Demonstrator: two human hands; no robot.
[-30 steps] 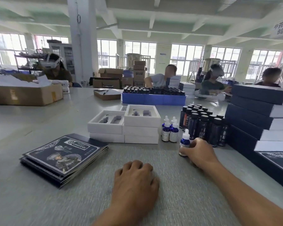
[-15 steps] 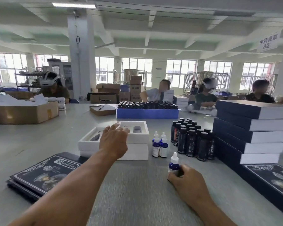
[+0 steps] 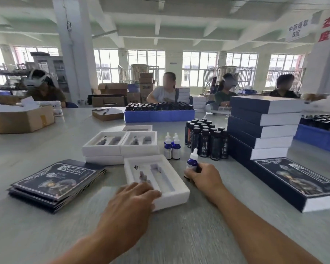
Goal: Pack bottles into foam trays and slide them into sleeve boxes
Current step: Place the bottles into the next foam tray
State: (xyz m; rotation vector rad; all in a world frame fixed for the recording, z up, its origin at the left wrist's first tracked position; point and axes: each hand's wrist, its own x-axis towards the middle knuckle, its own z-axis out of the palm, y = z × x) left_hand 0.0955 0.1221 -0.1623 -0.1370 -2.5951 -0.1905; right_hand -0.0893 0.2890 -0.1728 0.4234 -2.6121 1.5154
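Observation:
A white foam tray point(image 3: 171, 189) with two empty cut-outs lies on the table in front of me. My left hand point(image 3: 135, 199) holds its near left corner, fingers over the rim. My right hand point(image 3: 204, 177) grips a small blue dropper bottle point(image 3: 192, 162) with a white cap, standing upright just right of the tray. Two more dropper bottles point(image 3: 172, 147) stand behind it. A cluster of several tall dark bottles point(image 3: 206, 139) stands further right. More foam trays point(image 3: 120, 146) are stacked behind the pulled tray.
Flat dark sleeve boxes point(image 3: 55, 181) lie stacked at the left. Dark boxes point(image 3: 263, 126) pile up at the right, one point(image 3: 301, 185) lying flat in front. A blue crate of bottles point(image 3: 159, 115) and a cardboard box point(image 3: 21, 121) sit farther back. People work across the table.
My left hand reached to the foam tray stack, took one tray and pulled it down to the table in front of me. My right hand has kept hold of the dropper bottle.

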